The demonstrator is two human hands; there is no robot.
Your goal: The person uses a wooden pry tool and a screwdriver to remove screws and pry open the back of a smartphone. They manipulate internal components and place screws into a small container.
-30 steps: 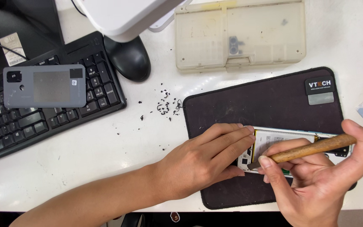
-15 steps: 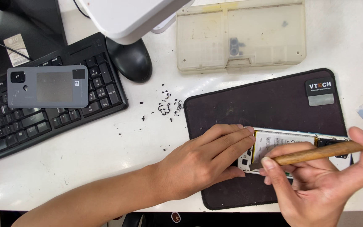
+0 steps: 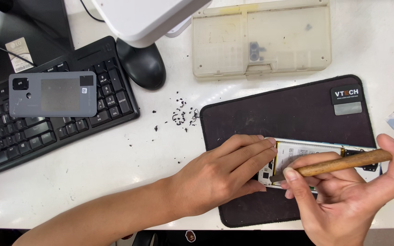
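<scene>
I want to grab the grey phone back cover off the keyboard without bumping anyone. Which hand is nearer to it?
Left. The left hand rests on the opened phone, below and right of the grey back cover. The right hand, holding a wooden-handled tool, is farther right.

The left hand (image 3: 220, 175) is laid flat, palm down, fingers stretched out to the right — the bare forearm runs back to the lower left. The right hand (image 3: 347, 200) is curled in a pen-like grip, thumb raised.
</scene>
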